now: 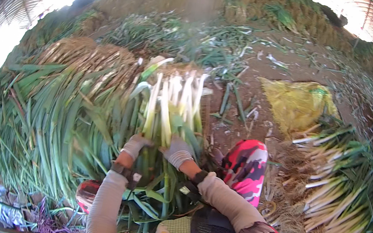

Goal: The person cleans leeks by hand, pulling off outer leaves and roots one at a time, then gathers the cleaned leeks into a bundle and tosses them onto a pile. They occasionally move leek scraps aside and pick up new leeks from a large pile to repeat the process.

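Note:
In front of me, several leeks (165, 108) with clean white ends lie on a larger heap of leeks, white ends pointing away and green leaves toward my lap. My left hand (135, 145), in a grey knit glove, is closed on green stalks at the left side of this group. Close to its right, my right hand (176, 151), gloved alike, closes round the leek stalks just below the white parts. The hands are slightly apart. Part of the fingers is hidden behind the gloves and leaves. Left of them spreads a wide heap of unpeeled leeks (58, 111) with brown roots at the far end.
At the right lies another row of pale-stemmed leeks (331, 188). A yellow woven sack (298, 105) rests on the brown soil beyond my right knee (245, 167). Loose leaf scraps (184, 38) litter the ground ahead. Purple strings (52, 224) lie at the lower left.

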A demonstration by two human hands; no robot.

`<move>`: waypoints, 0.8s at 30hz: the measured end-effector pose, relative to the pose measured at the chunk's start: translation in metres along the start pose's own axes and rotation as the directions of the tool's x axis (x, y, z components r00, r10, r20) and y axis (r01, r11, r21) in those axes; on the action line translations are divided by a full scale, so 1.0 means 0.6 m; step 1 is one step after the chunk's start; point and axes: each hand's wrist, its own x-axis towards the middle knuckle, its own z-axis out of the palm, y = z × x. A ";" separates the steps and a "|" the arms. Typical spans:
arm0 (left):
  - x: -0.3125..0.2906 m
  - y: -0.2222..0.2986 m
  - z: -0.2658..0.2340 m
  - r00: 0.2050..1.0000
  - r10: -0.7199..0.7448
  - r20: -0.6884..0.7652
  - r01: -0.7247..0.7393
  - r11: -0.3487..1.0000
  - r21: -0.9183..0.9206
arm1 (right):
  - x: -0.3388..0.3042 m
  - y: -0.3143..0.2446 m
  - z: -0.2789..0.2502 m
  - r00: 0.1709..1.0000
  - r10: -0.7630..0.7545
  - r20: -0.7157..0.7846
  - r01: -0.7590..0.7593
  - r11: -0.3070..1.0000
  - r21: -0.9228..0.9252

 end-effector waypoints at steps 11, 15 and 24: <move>-0.041 0.097 0.068 0.986 -0.139 0.092 0.166 0.859 -0.485 | 0.019 0.017 0.017 0.994 0.044 0.096 -0.067 0.966 0.250; -0.090 0.112 0.022 0.998 0.010 0.067 0.018 0.915 -0.404 | -0.043 -0.029 -0.023 0.976 -0.188 0.106 0.124 0.889 0.441; -0.239 0.326 -0.060 0.989 0.099 -0.108 -0.124 0.958 -0.260 | -0.154 -0.180 -0.134 0.849 -0.527 -0.042 0.505 0.785 0.359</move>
